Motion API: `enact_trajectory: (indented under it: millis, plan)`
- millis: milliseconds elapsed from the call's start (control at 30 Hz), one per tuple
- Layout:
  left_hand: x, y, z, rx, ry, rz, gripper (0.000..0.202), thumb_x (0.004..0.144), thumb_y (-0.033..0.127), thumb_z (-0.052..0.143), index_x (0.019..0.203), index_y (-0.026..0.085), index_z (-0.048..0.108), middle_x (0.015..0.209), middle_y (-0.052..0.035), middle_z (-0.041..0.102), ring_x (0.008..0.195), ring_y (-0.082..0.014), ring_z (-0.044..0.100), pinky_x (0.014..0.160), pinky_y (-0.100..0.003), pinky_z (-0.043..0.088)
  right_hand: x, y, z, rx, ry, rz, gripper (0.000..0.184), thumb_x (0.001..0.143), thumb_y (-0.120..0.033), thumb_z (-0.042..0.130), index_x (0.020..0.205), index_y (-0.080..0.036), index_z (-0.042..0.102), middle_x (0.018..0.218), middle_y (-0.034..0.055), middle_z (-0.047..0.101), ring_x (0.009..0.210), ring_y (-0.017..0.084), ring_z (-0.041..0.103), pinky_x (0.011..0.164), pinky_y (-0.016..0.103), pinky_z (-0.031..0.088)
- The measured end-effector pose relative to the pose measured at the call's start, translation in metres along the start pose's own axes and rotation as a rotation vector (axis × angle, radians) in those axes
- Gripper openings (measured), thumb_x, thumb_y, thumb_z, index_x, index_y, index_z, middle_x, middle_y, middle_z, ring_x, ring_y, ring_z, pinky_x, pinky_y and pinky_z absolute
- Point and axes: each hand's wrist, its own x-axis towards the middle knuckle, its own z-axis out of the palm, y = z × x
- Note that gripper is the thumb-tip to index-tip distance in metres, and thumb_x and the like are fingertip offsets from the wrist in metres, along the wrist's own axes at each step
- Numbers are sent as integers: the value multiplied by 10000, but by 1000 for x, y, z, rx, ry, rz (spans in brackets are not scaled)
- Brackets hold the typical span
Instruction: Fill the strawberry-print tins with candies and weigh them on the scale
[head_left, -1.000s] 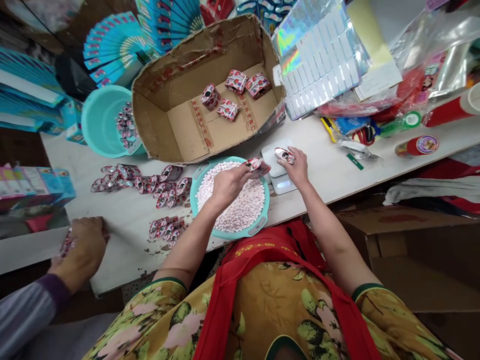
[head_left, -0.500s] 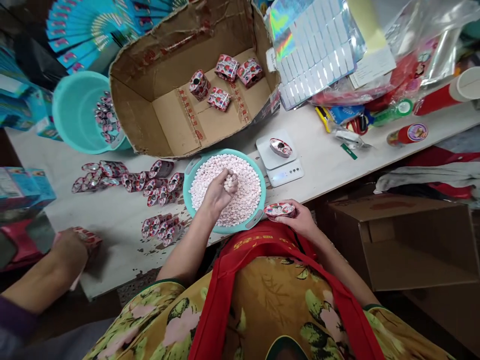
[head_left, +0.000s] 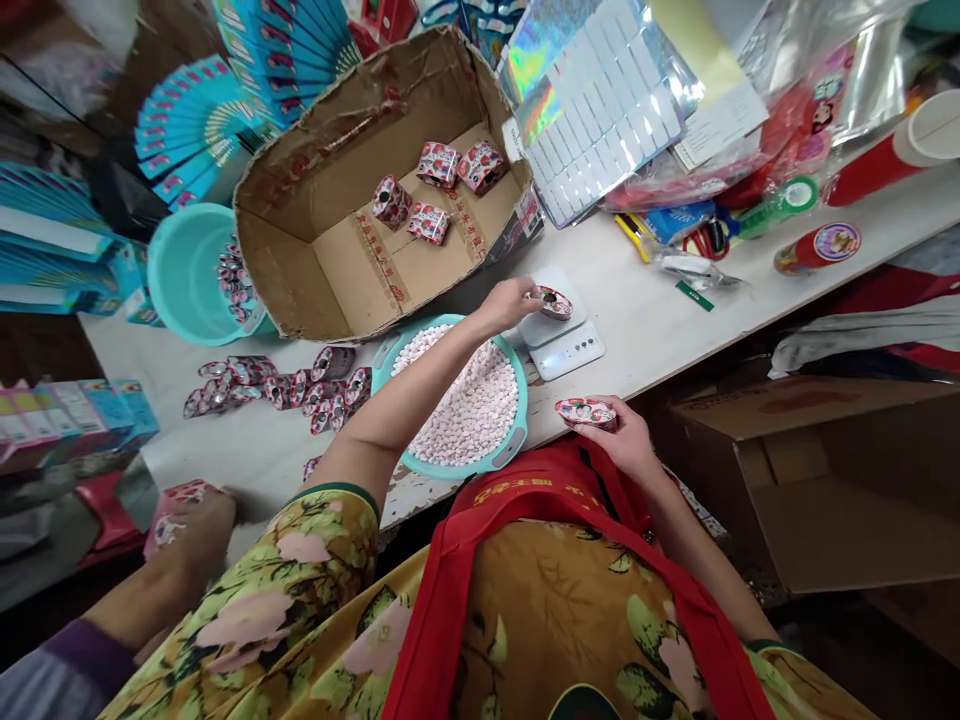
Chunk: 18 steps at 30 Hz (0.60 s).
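Observation:
My left hand reaches across the basin to the white digital scale. Its fingers close on the near-left edge of a small oval candy box that sits on the weighing plate, with a round hole in its top. Below, at the table edge, my right hand grips another red-and-white oval candy box between thumb and fingers. A turquoise basin full of small pale pink candies lies under my left forearm.
A cardboard box with several candy boxes stands behind the basin. More boxes lie left. Another turquoise tub is farther back. A co-worker's hand works at lower left; a red cup stands right.
My left hand has left the candies in the basin and moved right to the box on the scale. My right hand keeps its box. The view has shifted slightly.

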Motion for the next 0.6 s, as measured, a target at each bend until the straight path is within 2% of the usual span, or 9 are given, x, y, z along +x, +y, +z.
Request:
enact_trajectory:
  millis: [67,133,267,333,500,600]
  plan:
    - [17,5,8,211,-12,46,145,809,233,644,901,150,720,834,-59,674,806,-206,584,702,-297,362,0,3,-5,-2,17,-7,486,616,-422,870,1026,-206,727,1031,65,758,935,236,703,889,389,565]
    - [26,9,14,322,-46,49,204,817,228,621,975,153,725,897,-85,695,854,-236,597,714,-314,355,0,5,-8,-6,26,-8,477,627,-425,866,1029,-208,728,1037,66,758,948,238,702,898,391,560]
    - [29,12,20,393,-48,9,294,823,232,623,1099,148,685,932,-106,694,837,-241,587,688,-315,328,3,12,-13,-1,46,7,500,639,-434,865,1057,-202,718,1057,74,754,961,240,699,909,397,556]
    - [30,10,20,378,-37,20,306,813,237,646,1104,146,669,918,-93,685,802,-220,568,669,-306,313,4,16,-13,14,52,13,521,641,-443,867,1073,-196,711,1062,79,753,955,237,700,899,394,560]
    - [35,5,21,159,1,67,275,712,162,739,971,159,645,763,-6,609,703,-153,506,632,-270,306,7,21,-10,9,53,-7,531,651,-449,871,1093,-204,710,1051,74,756,967,237,703,886,378,570]
    - [30,5,17,-266,46,-39,157,750,146,724,824,153,586,680,13,553,600,-104,462,551,-234,297,6,20,-7,9,59,-8,527,656,-441,872,1100,-207,710,1051,71,755,967,235,704,896,381,569]
